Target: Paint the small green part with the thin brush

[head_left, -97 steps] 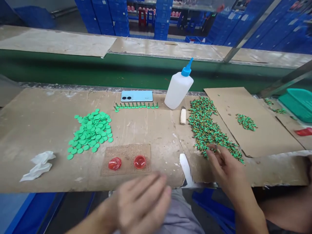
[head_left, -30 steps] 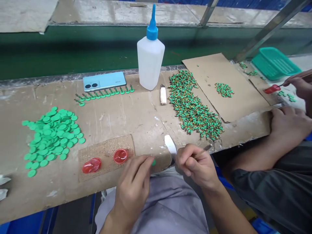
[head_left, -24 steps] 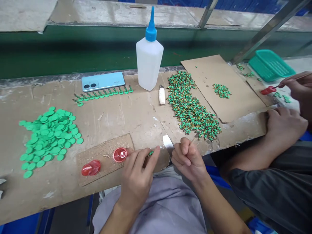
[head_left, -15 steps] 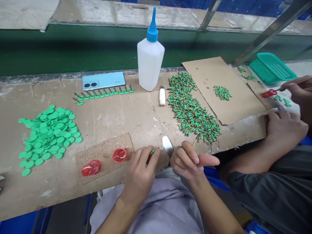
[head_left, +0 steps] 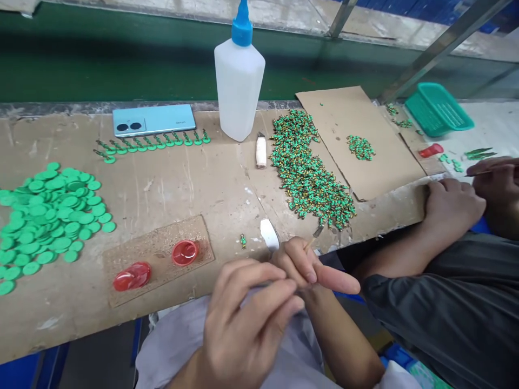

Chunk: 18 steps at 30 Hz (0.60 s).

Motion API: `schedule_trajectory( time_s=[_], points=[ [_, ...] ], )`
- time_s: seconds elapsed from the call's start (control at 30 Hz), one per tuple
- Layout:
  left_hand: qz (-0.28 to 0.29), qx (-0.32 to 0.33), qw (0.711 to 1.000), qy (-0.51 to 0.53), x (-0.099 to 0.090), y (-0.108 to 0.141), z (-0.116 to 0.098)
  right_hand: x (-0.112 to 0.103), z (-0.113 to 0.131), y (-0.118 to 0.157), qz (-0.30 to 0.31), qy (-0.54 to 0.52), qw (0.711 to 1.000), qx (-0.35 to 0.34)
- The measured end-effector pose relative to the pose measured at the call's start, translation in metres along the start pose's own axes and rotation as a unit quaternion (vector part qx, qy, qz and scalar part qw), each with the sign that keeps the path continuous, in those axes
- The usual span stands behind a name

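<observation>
My right hand [head_left: 302, 265] is closed around a thin wooden-handled tool with a dark flat tip [head_left: 318, 231], its thumb stretched out to the right. In front of it is my left hand [head_left: 251, 313], fingers apart and slightly bent, with nothing visible in them; its fingertips reach close to the right hand. A small green-and-gold figurine [head_left: 243, 241] lies by itself on the cardboard-covered table. Just above my right hand lies a pale, flat, rounded piece [head_left: 268, 234]. Beyond it spreads a large heap of similar figurines [head_left: 300, 162].
Green discs [head_left: 52, 210] are piled at left. Two red cups [head_left: 185, 252] rest on a board. Figurines on discs [head_left: 156, 141] line up before a phone [head_left: 154, 120]. A bottle [head_left: 239, 86] and wrapped blade [head_left: 261, 151] stand behind. A co-worker's hands [head_left: 458, 205] are at right.
The figurine that was in my left hand now lies on the table. My left hand has moved right, towards my right hand, and its fingers have opened. The view has shifted slightly.
</observation>
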State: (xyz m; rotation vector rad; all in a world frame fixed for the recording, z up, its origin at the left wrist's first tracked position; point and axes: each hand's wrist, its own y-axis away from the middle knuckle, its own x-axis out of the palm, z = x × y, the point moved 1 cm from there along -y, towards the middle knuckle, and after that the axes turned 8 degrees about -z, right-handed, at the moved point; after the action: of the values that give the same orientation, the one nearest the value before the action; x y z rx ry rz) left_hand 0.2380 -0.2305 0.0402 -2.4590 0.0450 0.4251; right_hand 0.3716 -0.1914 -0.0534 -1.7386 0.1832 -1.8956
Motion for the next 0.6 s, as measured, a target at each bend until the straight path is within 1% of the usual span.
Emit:
schedule_trajectory(
  time_s=[0.1, 0.17, 0.23, 0.33, 0.4, 0.5, 0.6],
  points=[
    [0.010, -0.012, 0.999, 0.031, 0.004, -0.003, -0.011, -0.003, -0.001, 0.003, -0.003, 0.042, 0.999, -0.009],
    [0.004, -0.030, 0.998, 0.048, 0.008, -0.003, -0.014, 0.000, 0.001, 0.006, -0.035, 0.091, 0.995, -0.003],
    [-0.004, -0.050, 0.996, 0.068, 0.012, -0.002, -0.016, 0.007, 0.004, 0.009, -0.074, 0.133, 0.988, 0.002],
    [-0.005, -0.075, 0.993, 0.092, 0.013, 0.000, -0.018, 0.024, 0.008, 0.009, -0.109, 0.174, 0.979, 0.011],
    [-0.004, -0.084, 0.991, 0.100, 0.011, -0.001, -0.019, 0.036, 0.011, 0.007, -0.154, 0.218, 0.963, 0.029],
    [0.002, -0.083, 0.991, 0.104, 0.008, -0.004, -0.019, 0.053, 0.014, 0.006, -0.232, 0.279, 0.930, 0.058],
    [0.011, -0.078, 0.991, 0.109, 0.006, -0.006, -0.019, 0.064, 0.014, 0.008, -0.269, 0.310, 0.909, 0.073]
  ],
)
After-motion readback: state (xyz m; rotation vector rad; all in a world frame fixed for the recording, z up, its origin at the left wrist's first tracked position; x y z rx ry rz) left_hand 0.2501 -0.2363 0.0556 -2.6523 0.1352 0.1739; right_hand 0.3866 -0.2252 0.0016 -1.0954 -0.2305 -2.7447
